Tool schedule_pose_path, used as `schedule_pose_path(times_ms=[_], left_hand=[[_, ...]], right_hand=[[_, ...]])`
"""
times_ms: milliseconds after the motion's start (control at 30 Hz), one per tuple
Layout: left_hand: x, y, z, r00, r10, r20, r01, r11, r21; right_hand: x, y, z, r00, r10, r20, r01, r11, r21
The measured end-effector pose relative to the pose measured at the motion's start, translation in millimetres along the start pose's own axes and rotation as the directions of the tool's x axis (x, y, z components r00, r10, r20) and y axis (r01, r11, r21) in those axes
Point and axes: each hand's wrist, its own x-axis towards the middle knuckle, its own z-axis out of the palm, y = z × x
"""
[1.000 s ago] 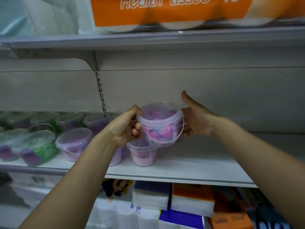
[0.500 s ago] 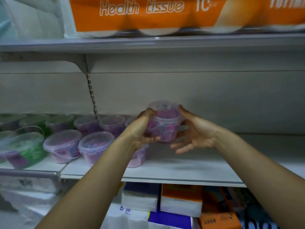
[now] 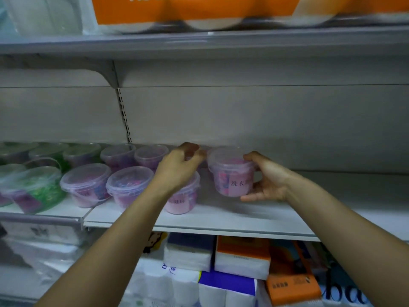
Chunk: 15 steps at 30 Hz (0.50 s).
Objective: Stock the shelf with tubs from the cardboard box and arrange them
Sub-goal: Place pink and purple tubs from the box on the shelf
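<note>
A clear tub of pink and blue beads [image 3: 231, 173] with a pink label sits low over the white shelf [image 3: 221, 218], to the right of the row. My right hand [image 3: 266, 177] grips it from the right, thumb on the lid's rim and fingers round the side. My left hand [image 3: 179, 166] hovers just left of it with fingers loosely curled, over another pink tub [image 3: 182, 200], and holds nothing that I can see. Whether the gripped tub rests on the shelf is unclear. The cardboard box is out of view.
Two rows of tubs fill the shelf's left part: pink ones [image 3: 128, 185] and green ones [image 3: 37, 189]. The shelf right of my right hand is bare. An upper shelf [image 3: 199, 41] carries orange tissue packs. Tissue packs [image 3: 242, 255] are stacked below.
The tub came down from in front of me and moved right, to shelf level. My left hand let go of it; my right hand now grips it alone.
</note>
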Motion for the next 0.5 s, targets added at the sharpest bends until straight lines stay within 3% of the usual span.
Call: schedule_pose_path(times_ms=[100,300,400,500], left_hand=[[-7,-19,-9,0.999,0.005,0.035,-0.01,0.988,0.154],[-17,-38,-3,0.987,-0.057,0.148,0.021,0.972,0.233],[-18,-43,-4,0.988,-0.048,0.148,0.007,0.964,0.265],[-20,-43,-5,0.989,-0.021,0.144,-0.021,0.958,0.284]], right_hand=[[3,16,-1,0.997,0.068,-0.041,-0.069,0.997,-0.033],[6,33,14,0.99,0.094,-0.105,-0.092,0.995,0.029],[-3,29,15,0.992,0.081,-0.095,-0.098,0.976,-0.193],[-7,27,12,0.988,0.034,-0.153,-0.106,0.866,-0.489]])
